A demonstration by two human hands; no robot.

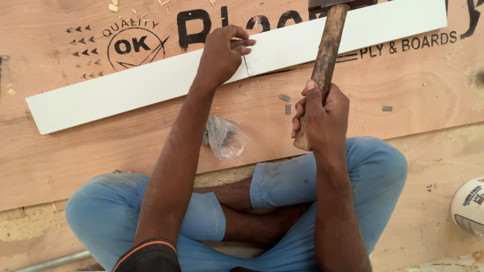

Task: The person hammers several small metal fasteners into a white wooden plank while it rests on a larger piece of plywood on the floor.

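A wooden-handled hammer (325,65) is held in the closed grip of the right hand (321,117), its head raised at the frame's top edge. Beside it, on the plywood sheet (418,95), a crumpled plastic bag (225,137) and small nail strips (285,97) are seen. Farther off, a thin nail (247,64) is pinched upright by the left hand (221,54) against the white strip (151,83).
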